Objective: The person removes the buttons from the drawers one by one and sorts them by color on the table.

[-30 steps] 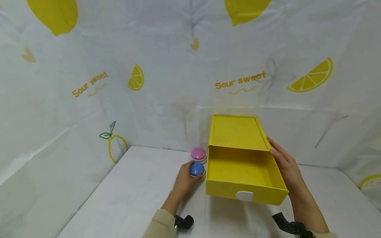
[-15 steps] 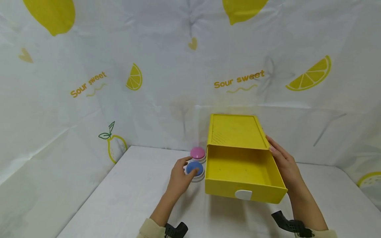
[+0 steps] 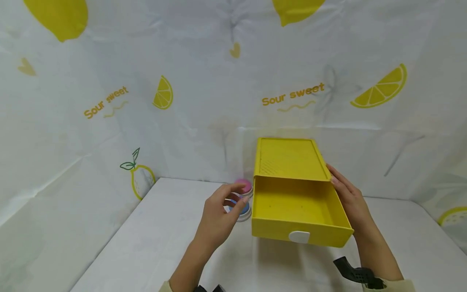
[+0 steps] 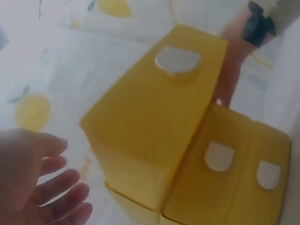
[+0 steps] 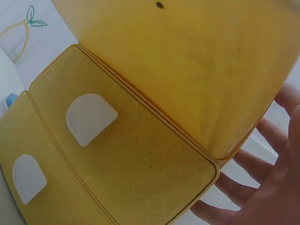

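Observation:
A yellow drawer cabinet (image 3: 292, 158) stands against the back cloth. Its top drawer (image 3: 297, 202) is pulled out and empty, with a white tab handle (image 3: 299, 237). My right hand (image 3: 348, 205) rests along the cabinet's right side; in the right wrist view its fingers (image 5: 239, 190) spread beside the upper drawers. My left hand (image 3: 215, 219) is raised left of the cabinet with fingers loosely bent and nothing in them. It partly hides a round blue-topped piece with a white base (image 3: 244, 215). Behind that one sits a similar pink-topped piece (image 3: 245, 185).
Two closed drawers, a middle one (image 4: 206, 168) and a bottom one (image 4: 262, 197), lie below the open drawer. A white cloth with lemon prints (image 3: 204, 113) hangs behind the white table (image 3: 153, 243). The pulled-out drawer juts over the table's front part.
My left hand has let go of the blue-topped piece and drawn back towards me, its fingers loosening. The piece stays beside the cabinet. My right hand keeps its place.

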Tool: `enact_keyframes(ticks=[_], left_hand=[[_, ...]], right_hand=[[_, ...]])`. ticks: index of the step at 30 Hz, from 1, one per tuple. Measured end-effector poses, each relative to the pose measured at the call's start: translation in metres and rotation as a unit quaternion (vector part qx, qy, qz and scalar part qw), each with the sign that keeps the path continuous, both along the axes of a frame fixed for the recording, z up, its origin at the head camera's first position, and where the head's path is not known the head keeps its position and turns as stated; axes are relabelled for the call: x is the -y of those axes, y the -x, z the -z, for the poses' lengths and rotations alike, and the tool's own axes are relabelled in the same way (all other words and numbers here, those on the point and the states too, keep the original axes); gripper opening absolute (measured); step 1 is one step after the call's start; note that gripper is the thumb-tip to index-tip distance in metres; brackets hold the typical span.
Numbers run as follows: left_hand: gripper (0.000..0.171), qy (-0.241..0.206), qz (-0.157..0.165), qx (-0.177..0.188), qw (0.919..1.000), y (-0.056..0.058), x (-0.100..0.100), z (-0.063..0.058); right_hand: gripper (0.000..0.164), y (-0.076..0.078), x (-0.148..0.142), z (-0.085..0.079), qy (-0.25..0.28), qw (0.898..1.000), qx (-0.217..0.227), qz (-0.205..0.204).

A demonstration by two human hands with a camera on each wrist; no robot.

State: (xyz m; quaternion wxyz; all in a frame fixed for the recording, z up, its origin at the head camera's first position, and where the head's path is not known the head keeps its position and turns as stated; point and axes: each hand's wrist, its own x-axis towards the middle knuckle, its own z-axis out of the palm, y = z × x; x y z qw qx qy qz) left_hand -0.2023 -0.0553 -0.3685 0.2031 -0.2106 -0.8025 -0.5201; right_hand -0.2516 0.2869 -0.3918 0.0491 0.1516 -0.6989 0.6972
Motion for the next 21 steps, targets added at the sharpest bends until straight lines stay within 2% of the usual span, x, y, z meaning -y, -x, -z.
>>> enact_keyframes(ticks=[5, 9, 15, 21], left_hand=[[0.019, 0.021, 0.024, -0.011, 0.9994, -0.020, -0.004, -0.013], [0.016, 0.026, 0.060, -0.017, 0.9977, -0.031, -0.008, -0.018], [0.016, 0.035, 0.120, -0.005, 0.9922, -0.042, -0.017, -0.019], [0.020, 0.038, 0.180, 0.037, 0.9823, -0.048, -0.027, -0.015]], right_hand=[[0.054, -0.001, -0.002, 0.000, 0.017, 1.000, -0.001, -0.010], [0.054, -0.001, -0.002, 0.000, 0.014, 1.000, -0.006, -0.011], [0.055, 0.000, 0.000, 0.001, -0.006, 1.000, -0.011, 0.007], [0.055, 0.000, 0.001, 0.002, -0.003, 1.000, -0.011, 0.005]])
